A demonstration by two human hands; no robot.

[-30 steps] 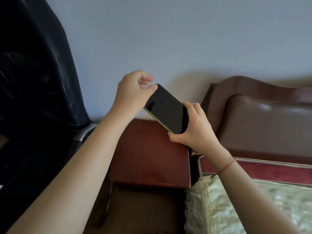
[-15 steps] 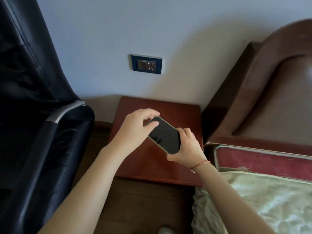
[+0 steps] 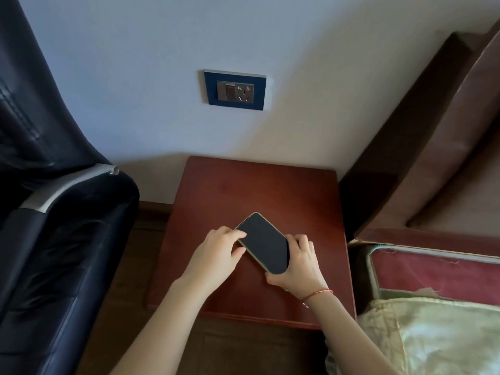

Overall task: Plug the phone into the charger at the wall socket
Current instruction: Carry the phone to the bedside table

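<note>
phone point(image 3: 263, 243) gripped by both: L hand point(image 3: 216, 257) top edge, R hand point(image 3: 300, 266) bottom | over nightstand point(image 3: 270, 190) | wall socket point(image 3: 234, 90) above, unobstructed | armchair point(image 3: 54, 226) left, bed point(image 3: 433, 307) right

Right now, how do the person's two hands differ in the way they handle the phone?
The right hand wraps the near end of the phone, fingers curled over its edge; the left hand only pinches the phone's left edge, fingertips on the dark screen. The right hand's wrist wears a thin red string bracelet; the left wrist is bare. Both hands hold the same phone low over the red-brown bedside table.
</note>
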